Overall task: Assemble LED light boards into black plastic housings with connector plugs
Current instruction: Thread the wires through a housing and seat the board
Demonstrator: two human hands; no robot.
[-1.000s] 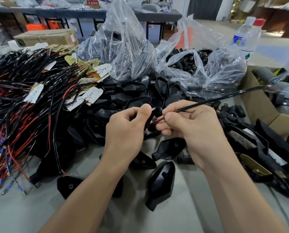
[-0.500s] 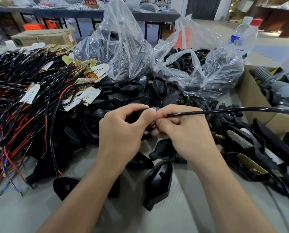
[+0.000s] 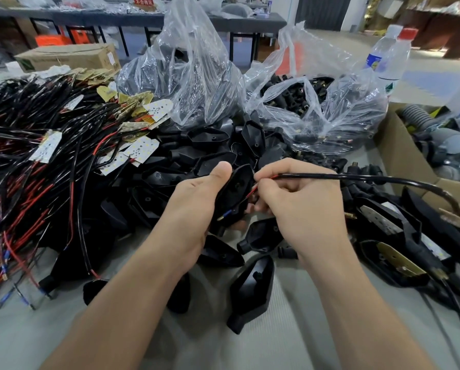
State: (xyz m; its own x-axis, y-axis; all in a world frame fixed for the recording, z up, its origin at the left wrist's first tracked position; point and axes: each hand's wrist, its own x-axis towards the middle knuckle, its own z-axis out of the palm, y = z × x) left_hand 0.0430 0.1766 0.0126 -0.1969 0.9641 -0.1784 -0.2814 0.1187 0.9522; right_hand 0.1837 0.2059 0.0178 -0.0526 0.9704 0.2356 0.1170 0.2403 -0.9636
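My left hand (image 3: 196, 206) grips a black plastic housing (image 3: 236, 188) at mid-table, thumb on its upper edge. My right hand (image 3: 301, 206) pinches a black cable (image 3: 357, 178) that runs off to the right. The cable's red and black wire ends pass along the housing, and a blue-sleeved terminal (image 3: 227, 213) shows at the housing's lower part. White LED boards (image 3: 140, 149) on wire leads lie in the pile at the left. A clear bag of black connector plugs (image 3: 298, 94) stands at the back right.
Loose black housings (image 3: 252, 287) lie on the grey table in front of and behind my hands. A tangle of red and black wires (image 3: 31, 182) fills the left. Assembled units (image 3: 391, 236) lie at the right, beside a cardboard box (image 3: 399, 156). Water bottles (image 3: 386, 60) stand behind.
The housing in my left hand has turned so its face shows, and the wire ends now run along it, with the blue terminal poking out low. My right hand has slid a little down.
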